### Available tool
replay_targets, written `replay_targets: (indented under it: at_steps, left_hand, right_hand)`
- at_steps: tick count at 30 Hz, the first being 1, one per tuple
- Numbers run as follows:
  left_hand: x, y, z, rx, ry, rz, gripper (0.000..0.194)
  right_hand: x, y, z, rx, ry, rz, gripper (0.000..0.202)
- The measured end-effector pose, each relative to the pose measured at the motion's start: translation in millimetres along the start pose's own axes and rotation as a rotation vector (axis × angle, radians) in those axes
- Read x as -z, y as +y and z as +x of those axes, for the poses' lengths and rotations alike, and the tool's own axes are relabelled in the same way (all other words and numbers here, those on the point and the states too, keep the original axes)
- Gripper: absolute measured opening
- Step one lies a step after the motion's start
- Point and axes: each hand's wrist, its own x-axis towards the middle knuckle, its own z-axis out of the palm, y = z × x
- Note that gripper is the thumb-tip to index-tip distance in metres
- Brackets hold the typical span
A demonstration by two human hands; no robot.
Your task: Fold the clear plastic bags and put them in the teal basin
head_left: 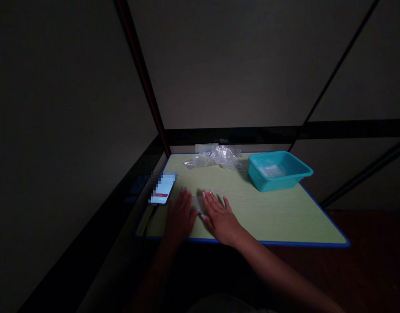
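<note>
My left hand (pixel 180 214) lies flat near the front edge of the table, its fingers stretched forward. Beside it my right hand (pixel 220 217) is also flat, with the thumb and little finger spread from the others. Between the two hands shows a small piece of clear plastic (pixel 197 203), possibly a bag; its sides are hidden under my hands. A teal plastic basin (pixel 273 183) stands to the right, with some clear plastic (pixel 272 171) inside it. Crumpled clear plastic bags (pixel 216 156) lie at the back of the table.
The light green table (pixel 268 221) has a blue edge and stands in a corner against dark panelled walls. A phone with a lit screen (pixel 163 189) rests at its left side, with a dark cord (pixel 150 221) running toward the front edge.
</note>
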Motion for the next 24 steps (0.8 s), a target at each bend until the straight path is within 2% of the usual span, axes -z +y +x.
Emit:
replay_targets:
  at_steps: [3,6,9,13,20,24]
  left_hand:
    - [-1.3,-1,-1,0.006,-0.03,-0.015,0.051]
    - [-1.0,-1,1,0.016,-0.082,-0.031,0.05]
    - [0.9,0,2,0.019,-0.107,-0.038,0.048]
    - [1.0,1,3,0.025,-0.126,-0.035,0.049]
    - [0.7,1,2,0.051,-0.09,-0.017,0.049]
    - [4.9,10,2,0.028,-0.055,-0.073,0.051]
  right_hand:
    - [-5,-4,15,0.009,0.0,-0.015,0.062]
    - [-14,-3,26,-0.02,-0.057,-0.023,0.063]
    - [-21,0,30,-0.05,-0.103,-0.022,0.065]
    - [-24,2,30,-0.056,-0.101,-0.018,0.066]
    - [-23,0,29,-0.059,-0.1,-0.023,0.066]
    - [-24,0,29,-0.061,-0.089,-0.023,0.065]
